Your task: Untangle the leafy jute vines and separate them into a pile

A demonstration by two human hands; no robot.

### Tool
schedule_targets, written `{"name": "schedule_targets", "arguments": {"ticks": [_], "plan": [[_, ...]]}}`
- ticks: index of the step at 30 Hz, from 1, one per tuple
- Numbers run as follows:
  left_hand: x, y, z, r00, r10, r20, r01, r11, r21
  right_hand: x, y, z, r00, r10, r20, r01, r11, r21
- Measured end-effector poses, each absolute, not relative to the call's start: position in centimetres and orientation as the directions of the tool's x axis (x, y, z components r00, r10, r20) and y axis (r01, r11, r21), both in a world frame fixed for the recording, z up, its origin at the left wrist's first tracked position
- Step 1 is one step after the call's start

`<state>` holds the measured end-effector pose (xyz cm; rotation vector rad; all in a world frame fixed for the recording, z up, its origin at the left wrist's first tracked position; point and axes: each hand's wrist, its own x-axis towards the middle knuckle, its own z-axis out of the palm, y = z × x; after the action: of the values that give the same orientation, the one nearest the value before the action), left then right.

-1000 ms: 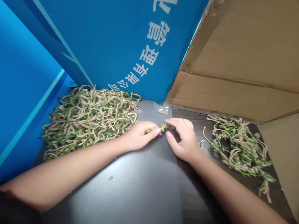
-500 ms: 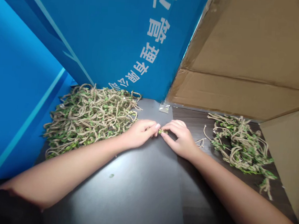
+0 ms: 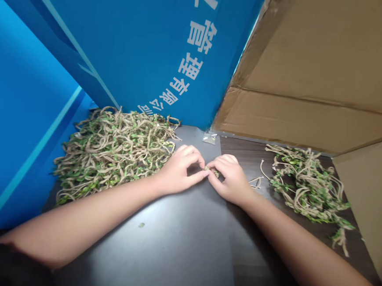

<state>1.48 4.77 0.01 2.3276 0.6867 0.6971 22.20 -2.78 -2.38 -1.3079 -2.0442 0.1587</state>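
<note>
Over the grey part of the tabletop, my left hand and my right hand meet fingertip to fingertip. Both pinch a short piece of leafy twine, tan with bits of green. Most of it is covered by my fingers. Left of my left hand lies a large heap of leafy twine, tangled and close to that hand. A smaller pile of leafy twine rests on the dark wood to the right of my right hand.
A blue panel with white characters stands behind the heap. Brown cardboard walls off the back right. A small clear packet lies by the panel's foot, and a loose green leaf lies on the grey surface.
My left thumb and fingers have opened into a wider arch, and the thumb has moved right and slightly down toward the right fingertips. My right hand has barely shifted.
</note>
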Motion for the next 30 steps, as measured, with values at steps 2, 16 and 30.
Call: {"name": "schedule_targets", "arguments": {"ticks": [2,16,30], "plan": [[1.56,4.73,-0.11,0.738,0.617,0.274,0.326,-0.681,0.656,22.18,-2.82,-2.33,-0.283,0.834,0.474,0.755,0.498,-0.426],[1.56,4.88,-0.55,0.727,0.644,0.236,0.371,-0.658,0.655,22.37,-2.87,-2.34,-0.285,0.824,0.49,0.764,0.504,-0.403],[1.49,4.68,-0.08,0.78,0.578,0.239,0.348,-0.718,0.603,22.16,-2.99,-2.01,-0.342,0.804,0.486,0.755,0.543,-0.367]]}}
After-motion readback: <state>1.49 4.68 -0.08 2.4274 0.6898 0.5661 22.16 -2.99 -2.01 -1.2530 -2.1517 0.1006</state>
